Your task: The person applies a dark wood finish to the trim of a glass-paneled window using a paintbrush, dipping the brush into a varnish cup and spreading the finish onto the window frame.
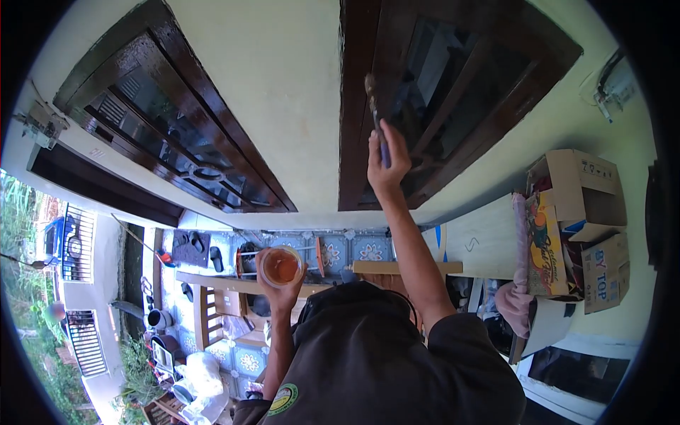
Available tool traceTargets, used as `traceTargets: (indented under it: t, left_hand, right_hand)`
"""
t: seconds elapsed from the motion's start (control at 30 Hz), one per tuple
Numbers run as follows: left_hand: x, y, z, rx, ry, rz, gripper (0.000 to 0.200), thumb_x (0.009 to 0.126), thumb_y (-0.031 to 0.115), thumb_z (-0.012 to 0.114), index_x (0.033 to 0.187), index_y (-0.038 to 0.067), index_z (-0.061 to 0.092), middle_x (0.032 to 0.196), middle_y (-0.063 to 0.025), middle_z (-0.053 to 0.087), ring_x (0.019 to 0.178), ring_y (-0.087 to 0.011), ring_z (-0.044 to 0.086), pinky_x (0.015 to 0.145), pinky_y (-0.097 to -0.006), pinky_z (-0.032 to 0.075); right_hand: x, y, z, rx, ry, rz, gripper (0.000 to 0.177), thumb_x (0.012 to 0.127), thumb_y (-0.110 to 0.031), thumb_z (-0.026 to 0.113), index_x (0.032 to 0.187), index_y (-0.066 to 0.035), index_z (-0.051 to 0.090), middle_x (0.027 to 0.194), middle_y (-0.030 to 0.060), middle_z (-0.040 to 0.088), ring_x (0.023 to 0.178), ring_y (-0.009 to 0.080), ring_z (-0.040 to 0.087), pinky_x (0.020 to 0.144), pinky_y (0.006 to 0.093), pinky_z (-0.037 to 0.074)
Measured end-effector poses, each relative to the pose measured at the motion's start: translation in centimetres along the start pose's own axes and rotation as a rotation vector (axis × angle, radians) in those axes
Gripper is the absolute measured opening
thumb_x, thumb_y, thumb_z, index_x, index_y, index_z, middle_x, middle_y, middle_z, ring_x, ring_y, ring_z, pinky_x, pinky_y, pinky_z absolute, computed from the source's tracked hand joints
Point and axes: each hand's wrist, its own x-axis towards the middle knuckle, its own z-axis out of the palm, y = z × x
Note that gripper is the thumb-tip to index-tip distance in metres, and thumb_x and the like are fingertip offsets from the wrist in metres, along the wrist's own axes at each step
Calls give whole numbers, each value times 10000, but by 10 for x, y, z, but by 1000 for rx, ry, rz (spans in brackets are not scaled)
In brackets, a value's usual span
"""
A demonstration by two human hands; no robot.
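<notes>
My right hand (389, 159) is closed round the handle of a paintbrush (375, 106), raised in front of a dark brown window frame (360, 134). The brush's bristles point up and lie over the frame beside the glass; whether they touch it I cannot tell. Lower and to the left, my left hand (281, 291) grips a clear round container (281, 267) with reddish-brown liquid inside. The container's open top faces up toward the camera.
A second dark window (177, 120) is on the pale wall (283, 85) at left. Cardboard boxes (605, 273) are stacked at right. A wooden bench (205, 315), shoes (216, 258) and patterned floor tiles (340, 253) lie below. A person (55, 322) is outside at far left.
</notes>
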Motion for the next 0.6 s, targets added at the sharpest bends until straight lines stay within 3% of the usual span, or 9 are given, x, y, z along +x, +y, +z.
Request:
traceTargets:
  t: [0.27,0.33,0.43,0.6]
  left_hand:
    - [1,6,-4,-29,22,-1,561,638,85,835,1084,28,499,1045,-66,490,926,-170,541,820,-289,468]
    - [3,2,-6,32,24,59,535,647,74,828,1084,21,523,1022,-66,529,912,-166,555,810,-288,476]
    - [0,9,-1,-51,52,-30,529,659,65,818,1110,7,547,983,-73,590,880,-160,583,800,-285,484]
    - [-5,2,-3,-71,49,0,504,659,60,818,1086,7,555,974,-74,583,883,-160,578,799,-291,481]
  right_hand:
    - [-51,11,-16,-22,-162,145,210,862,-44,657,1064,11,651,933,171,663,835,294,665,730,345,521]
    - [-33,-5,-21,52,-72,127,226,833,-54,685,1049,9,655,933,182,666,831,309,675,713,339,533]
    - [16,-27,-11,61,38,-12,212,835,-47,682,1035,18,657,925,174,668,816,295,674,711,330,530]
    - [77,-43,12,125,138,-150,214,829,-35,687,1035,17,653,931,166,668,820,287,674,716,323,530]
